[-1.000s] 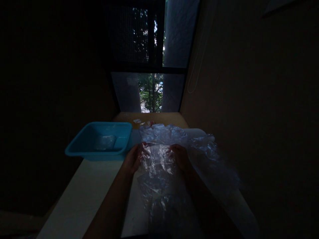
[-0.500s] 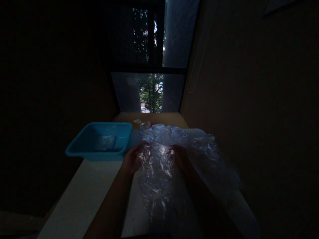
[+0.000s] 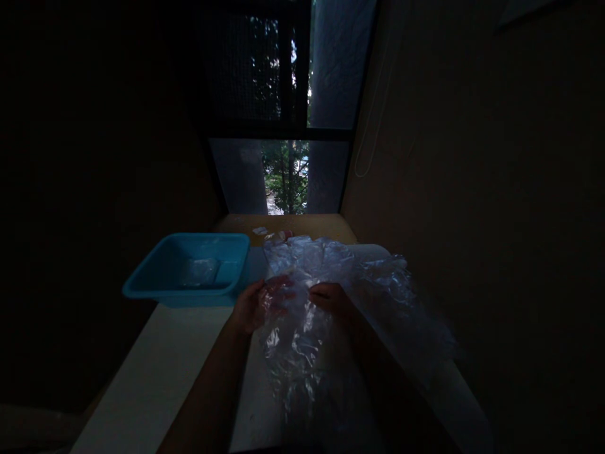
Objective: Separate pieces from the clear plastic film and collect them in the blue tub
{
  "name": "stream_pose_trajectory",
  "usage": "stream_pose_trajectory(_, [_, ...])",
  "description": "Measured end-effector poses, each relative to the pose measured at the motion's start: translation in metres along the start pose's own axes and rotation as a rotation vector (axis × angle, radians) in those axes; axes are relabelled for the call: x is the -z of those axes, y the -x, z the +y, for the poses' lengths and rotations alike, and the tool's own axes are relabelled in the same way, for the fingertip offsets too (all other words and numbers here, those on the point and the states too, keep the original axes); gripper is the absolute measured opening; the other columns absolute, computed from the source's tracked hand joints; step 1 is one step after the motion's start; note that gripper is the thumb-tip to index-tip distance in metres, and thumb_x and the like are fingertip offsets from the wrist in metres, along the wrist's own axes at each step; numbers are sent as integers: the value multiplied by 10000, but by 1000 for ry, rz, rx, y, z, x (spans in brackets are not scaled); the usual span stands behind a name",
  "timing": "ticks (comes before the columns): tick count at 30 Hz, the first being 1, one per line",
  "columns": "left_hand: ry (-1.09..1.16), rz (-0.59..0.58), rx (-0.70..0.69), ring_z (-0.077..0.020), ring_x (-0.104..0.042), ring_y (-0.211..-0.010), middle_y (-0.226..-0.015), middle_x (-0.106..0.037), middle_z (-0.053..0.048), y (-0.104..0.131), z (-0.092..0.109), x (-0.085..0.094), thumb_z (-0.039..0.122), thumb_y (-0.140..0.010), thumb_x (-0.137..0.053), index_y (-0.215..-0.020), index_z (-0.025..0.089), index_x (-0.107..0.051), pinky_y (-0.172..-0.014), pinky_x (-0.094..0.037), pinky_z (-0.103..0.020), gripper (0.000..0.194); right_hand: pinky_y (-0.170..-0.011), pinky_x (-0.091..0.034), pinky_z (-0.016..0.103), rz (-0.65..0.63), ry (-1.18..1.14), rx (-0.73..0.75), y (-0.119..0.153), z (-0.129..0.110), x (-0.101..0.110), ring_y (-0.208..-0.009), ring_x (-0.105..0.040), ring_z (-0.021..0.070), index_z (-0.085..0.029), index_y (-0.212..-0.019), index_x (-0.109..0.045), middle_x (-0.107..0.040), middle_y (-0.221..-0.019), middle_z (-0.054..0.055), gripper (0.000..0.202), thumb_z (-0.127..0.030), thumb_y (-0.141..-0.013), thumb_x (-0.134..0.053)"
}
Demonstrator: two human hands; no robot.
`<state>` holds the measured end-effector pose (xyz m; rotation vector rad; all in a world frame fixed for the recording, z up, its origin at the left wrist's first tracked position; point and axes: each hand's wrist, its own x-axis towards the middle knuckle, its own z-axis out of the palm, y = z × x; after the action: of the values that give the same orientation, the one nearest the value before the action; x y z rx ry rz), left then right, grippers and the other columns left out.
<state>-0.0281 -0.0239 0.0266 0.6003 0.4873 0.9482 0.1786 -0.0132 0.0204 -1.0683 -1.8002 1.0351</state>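
Observation:
A crinkled clear plastic bag (image 3: 295, 343) stretches between my hands and drapes down over the table's near part. My left hand (image 3: 250, 306) holds its left side, with the fingers spread and showing reddish through the film. Whether those fingers are inside the bag or behind it, I cannot tell. On the right, my right hand (image 3: 328, 296) pinches the film near its upper edge, thumb and fingers together. Just beyond both hands lies a heap of similar clear plastic (image 3: 312, 250).
A blue plastic basin (image 3: 186, 293) stands on the white table (image 3: 189, 353) to the left, with a clear plastic packet (image 3: 201, 271) inside. More plastic (image 3: 392, 277) spreads along the right side. Small scraps (image 3: 259, 231) lie on the windowsill (image 3: 321, 224). The room is dark.
My right hand has moved left along the bag, closer to my left hand. My left hand's fingers now spread under the film, and the bag's folds have shifted.

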Motion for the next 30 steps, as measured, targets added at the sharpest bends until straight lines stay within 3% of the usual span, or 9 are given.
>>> stream_pose_trajectory(5, [10, -24, 17, -279, -569, -870, -1037, -582, -134, -1, -1, -2, 342, -760, -388, -1054, 134, -520, -603, -469, -380, 384, -443, -282, 180, 9, 42, -1, -2, 7, -3, -464, -393, 75, -148, -494, -566, -454, -457, -35, 204, -299, -628, -533])
stream_pose_trajectory(8, [75, 29, -37, -278, -564, -889, -996, -604, -120, -2, 1, -5, 382, -762, -386, -1003, 154, -541, -665, -456, -409, 366, -436, -277, 182, 108, 30, -31, -5, 11, -3, -449, -373, 70, -152, -472, -522, -428, -446, -39, 238, -314, -645, -512])
stream_pose_trajectory(12, [122, 140, -65, -260, -571, -878, -899, -632, -153, -4, 3, -8, 420, -771, -361, -873, 93, -582, -719, -449, -389, 407, -443, -283, 189, 258, -19, -63, -7, 11, -4, -452, -361, 70, -156, -481, -491, -405, -449, -43, 255, -345, -652, -507])
stream_pose_trajectory(18, [-38, 191, -36, -183, -607, -711, -823, -652, -137, -8, -4, -3, 263, -745, -476, -818, 65, -620, -671, -474, -282, 255, -412, -276, 193, 355, -221, -152, -6, 7, -6, -434, -358, 69, -159, -511, -474, -406, -461, -47, 243, -366, -632, -514])
stream_pose_trajectory(22, [-197, 193, -112, -154, -603, -698, -821, -660, -85, -9, -10, -3, 133, -662, -581, -802, 105, -639, -636, -477, -235, 154, -419, -280, 201, 327, -225, -163, -5, 5, -6, -431, -357, 72, -160, -518, -490, -413, -450, -46, 229, -358, -630, -515])
stream_pose_trajectory(30, [-278, 195, -60, -137, -601, -599, -733, -669, -70, -6, -8, -12, 118, -619, -623, -752, 119, -644, -481, -465, -187, 135, -452, -305, 208, 277, -242, -149, -3, 3, -2, -461, -383, 82, -153, -501, -511, -442, -459, -32, 279, -385, -652, -485])
